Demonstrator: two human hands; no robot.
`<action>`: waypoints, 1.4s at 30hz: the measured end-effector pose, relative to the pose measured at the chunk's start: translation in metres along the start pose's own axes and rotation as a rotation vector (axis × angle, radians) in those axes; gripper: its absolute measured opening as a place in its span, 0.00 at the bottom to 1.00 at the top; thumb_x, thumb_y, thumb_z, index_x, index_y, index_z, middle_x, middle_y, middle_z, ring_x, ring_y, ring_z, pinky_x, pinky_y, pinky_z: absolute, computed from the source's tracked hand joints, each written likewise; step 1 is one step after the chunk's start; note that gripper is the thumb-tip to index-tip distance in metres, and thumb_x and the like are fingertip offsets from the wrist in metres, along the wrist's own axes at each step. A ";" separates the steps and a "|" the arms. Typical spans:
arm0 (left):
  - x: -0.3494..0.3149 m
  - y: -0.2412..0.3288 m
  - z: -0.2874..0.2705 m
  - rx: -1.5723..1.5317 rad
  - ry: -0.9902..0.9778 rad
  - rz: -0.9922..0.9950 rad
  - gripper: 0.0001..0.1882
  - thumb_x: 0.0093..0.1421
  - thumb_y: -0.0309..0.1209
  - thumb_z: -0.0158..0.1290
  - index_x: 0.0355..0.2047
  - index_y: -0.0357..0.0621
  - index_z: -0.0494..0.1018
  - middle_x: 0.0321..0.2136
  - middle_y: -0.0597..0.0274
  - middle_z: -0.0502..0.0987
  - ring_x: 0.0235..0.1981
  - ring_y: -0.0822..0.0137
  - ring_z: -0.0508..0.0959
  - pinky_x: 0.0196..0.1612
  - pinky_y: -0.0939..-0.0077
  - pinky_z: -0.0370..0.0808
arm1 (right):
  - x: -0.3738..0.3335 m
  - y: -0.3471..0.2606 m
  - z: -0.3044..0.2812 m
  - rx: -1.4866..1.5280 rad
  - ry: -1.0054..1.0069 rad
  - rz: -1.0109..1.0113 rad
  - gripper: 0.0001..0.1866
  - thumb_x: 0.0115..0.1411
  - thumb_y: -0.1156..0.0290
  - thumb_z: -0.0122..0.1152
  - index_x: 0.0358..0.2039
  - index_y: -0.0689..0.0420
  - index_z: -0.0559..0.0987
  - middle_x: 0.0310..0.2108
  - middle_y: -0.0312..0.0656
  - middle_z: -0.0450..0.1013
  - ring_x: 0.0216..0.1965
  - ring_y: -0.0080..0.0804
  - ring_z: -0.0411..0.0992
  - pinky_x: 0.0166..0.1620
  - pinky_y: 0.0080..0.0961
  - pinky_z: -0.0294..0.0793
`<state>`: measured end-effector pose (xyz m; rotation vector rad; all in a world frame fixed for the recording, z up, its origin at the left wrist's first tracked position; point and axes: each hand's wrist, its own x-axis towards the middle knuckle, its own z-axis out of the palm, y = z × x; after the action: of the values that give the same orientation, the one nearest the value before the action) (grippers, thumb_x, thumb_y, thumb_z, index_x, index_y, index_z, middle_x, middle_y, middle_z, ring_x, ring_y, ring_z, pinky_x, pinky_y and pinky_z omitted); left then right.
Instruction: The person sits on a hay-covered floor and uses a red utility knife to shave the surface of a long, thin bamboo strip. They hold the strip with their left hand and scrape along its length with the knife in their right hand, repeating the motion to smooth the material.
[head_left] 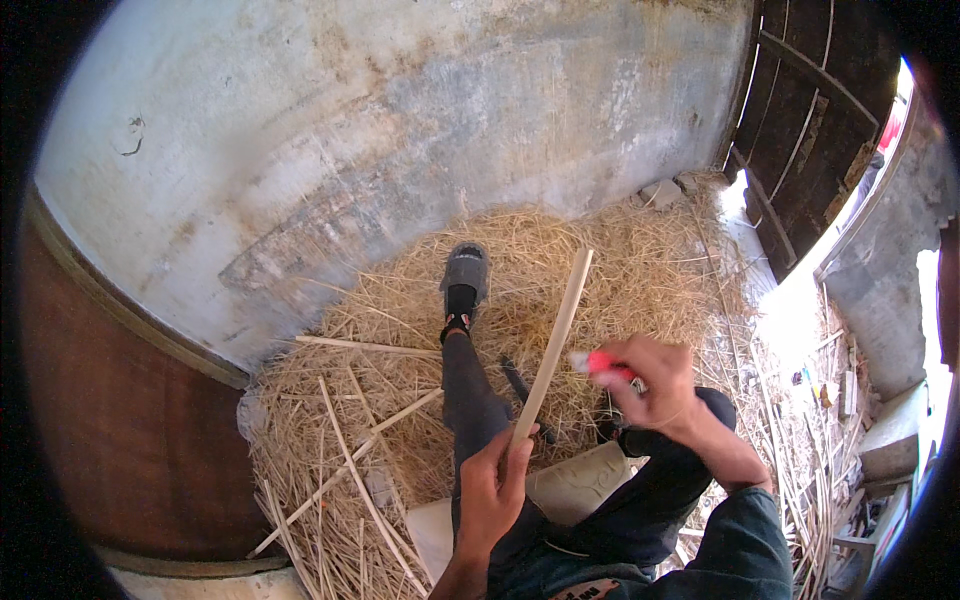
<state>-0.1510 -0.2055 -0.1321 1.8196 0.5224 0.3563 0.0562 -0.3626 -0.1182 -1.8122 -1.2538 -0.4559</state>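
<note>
My left hand (pixel 492 494) is closed around the lower end of a pale, flat wooden strip (pixel 556 345), possibly split bamboo. The strip slants up and away to the right above the straw. To the right of it my right hand (pixel 655 385) grips a small red-handled tool (pixel 606 364). Its whitish front end points at the strip, with a small gap between them. Blur hides the tool's exact kind. Below the strip, by my leg, lies a dark, narrow object (pixel 515 380), partly hidden.
Straw and shavings (pixel 620 270) cover the floor, with several long pale strips (pixel 350 460) at the left. My sandalled foot (pixel 465 275) rests ahead. A stained wall (pixel 450 120) rises at the back, a wooden door (pixel 815 110) at the right, a brown panel (pixel 140 400) at the left.
</note>
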 end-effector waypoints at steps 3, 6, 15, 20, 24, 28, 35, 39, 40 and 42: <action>0.005 0.007 0.005 0.019 0.020 0.047 0.16 0.75 0.37 0.52 0.52 0.37 0.80 0.19 0.69 0.68 0.20 0.80 0.62 0.23 0.76 0.59 | -0.008 -0.016 0.011 -0.018 -0.113 -0.031 0.13 0.58 0.61 0.75 0.41 0.51 0.85 0.25 0.35 0.75 0.21 0.35 0.76 0.23 0.32 0.75; 0.008 0.008 0.008 0.028 0.012 0.069 0.15 0.74 0.35 0.53 0.50 0.35 0.79 0.18 0.65 0.69 0.20 0.78 0.64 0.22 0.75 0.62 | -0.009 -0.022 0.015 -0.037 -0.104 -0.060 0.14 0.57 0.59 0.76 0.41 0.49 0.85 0.25 0.34 0.74 0.21 0.33 0.76 0.22 0.31 0.74; 0.004 0.004 0.008 0.055 -0.014 0.037 0.15 0.74 0.36 0.52 0.49 0.36 0.80 0.19 0.62 0.71 0.19 0.77 0.67 0.23 0.74 0.64 | -0.006 -0.003 0.010 -0.082 -0.076 -0.032 0.12 0.58 0.62 0.75 0.41 0.51 0.86 0.26 0.36 0.78 0.22 0.33 0.78 0.23 0.30 0.76; -0.023 -0.011 0.003 0.047 -0.083 -0.085 0.17 0.75 0.40 0.51 0.51 0.41 0.82 0.16 0.73 0.66 0.18 0.82 0.60 0.21 0.76 0.55 | 0.022 0.032 -0.018 -0.147 0.145 0.179 0.10 0.62 0.68 0.71 0.42 0.57 0.86 0.28 0.43 0.81 0.25 0.33 0.81 0.29 0.28 0.79; -0.036 -0.018 -0.011 0.063 -0.124 -0.102 0.18 0.75 0.41 0.51 0.51 0.40 0.82 0.16 0.73 0.67 0.17 0.81 0.60 0.21 0.76 0.55 | 0.043 0.048 -0.048 -0.278 0.211 0.354 0.09 0.64 0.68 0.69 0.42 0.58 0.85 0.29 0.44 0.82 0.27 0.33 0.81 0.32 0.28 0.79; -0.027 -0.025 -0.017 0.147 -0.068 -0.116 0.16 0.73 0.37 0.54 0.51 0.38 0.81 0.18 0.64 0.73 0.19 0.79 0.67 0.23 0.74 0.64 | 0.031 0.027 -0.034 -0.125 0.026 0.320 0.10 0.64 0.67 0.69 0.42 0.58 0.85 0.31 0.44 0.82 0.27 0.35 0.81 0.32 0.29 0.79; -0.003 -0.008 0.002 0.071 0.032 0.037 0.15 0.73 0.36 0.56 0.50 0.37 0.80 0.17 0.62 0.69 0.20 0.77 0.64 0.23 0.75 0.63 | -0.020 -0.024 0.022 -0.034 -0.180 0.007 0.13 0.60 0.58 0.74 0.43 0.48 0.86 0.26 0.35 0.77 0.23 0.35 0.79 0.24 0.33 0.77; 0.005 -0.006 0.009 0.087 0.085 0.186 0.15 0.73 0.36 0.56 0.48 0.35 0.79 0.18 0.60 0.69 0.19 0.76 0.65 0.23 0.73 0.64 | -0.024 -0.031 0.026 -0.030 -0.178 0.011 0.14 0.60 0.58 0.74 0.44 0.47 0.85 0.25 0.33 0.75 0.22 0.34 0.78 0.22 0.33 0.76; 0.005 -0.005 0.010 0.091 0.093 0.204 0.15 0.73 0.36 0.56 0.48 0.35 0.78 0.18 0.60 0.70 0.19 0.75 0.65 0.23 0.73 0.64 | -0.024 -0.031 0.026 -0.049 -0.174 0.008 0.14 0.60 0.58 0.74 0.43 0.47 0.85 0.25 0.33 0.74 0.21 0.34 0.78 0.22 0.33 0.76; 0.005 -0.005 0.011 0.102 0.086 0.190 0.14 0.73 0.36 0.56 0.47 0.35 0.78 0.19 0.59 0.70 0.19 0.75 0.66 0.23 0.72 0.65 | -0.022 -0.030 0.024 -0.084 -0.164 0.001 0.13 0.59 0.58 0.74 0.43 0.47 0.85 0.25 0.33 0.74 0.21 0.33 0.77 0.22 0.32 0.76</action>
<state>-0.1421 -0.2102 -0.1401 1.9652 0.4343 0.5473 0.0157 -0.3520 -0.1340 -1.9534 -1.3621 -0.3703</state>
